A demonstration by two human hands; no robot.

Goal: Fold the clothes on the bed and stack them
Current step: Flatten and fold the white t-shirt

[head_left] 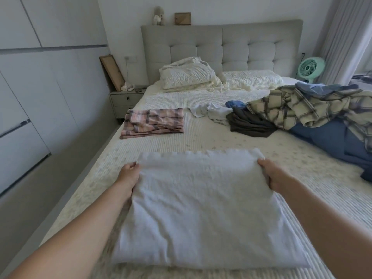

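A white garment [201, 202] with a scalloped far edge lies spread flat on the near part of the bed [161, 143]. My left hand [128, 176] grips its far left corner and my right hand [271, 174] grips its far right corner. A folded pink plaid piece [155, 122] lies farther up the bed on the left. Unfolded clothes sit at the right: a white item [211, 112], a dark grey item [249, 123], a small blue item [235, 104], a beige plaid shirt [302, 106] and dark blue cloth [332, 141].
Pillows [187, 77] lie against the grey padded headboard [221, 47]. A bedside table [124, 101] stands left of the bed, with wardrobe doors [30, 97] along the left wall. A green fan [311, 68] and curtains [342, 37] are at the right.
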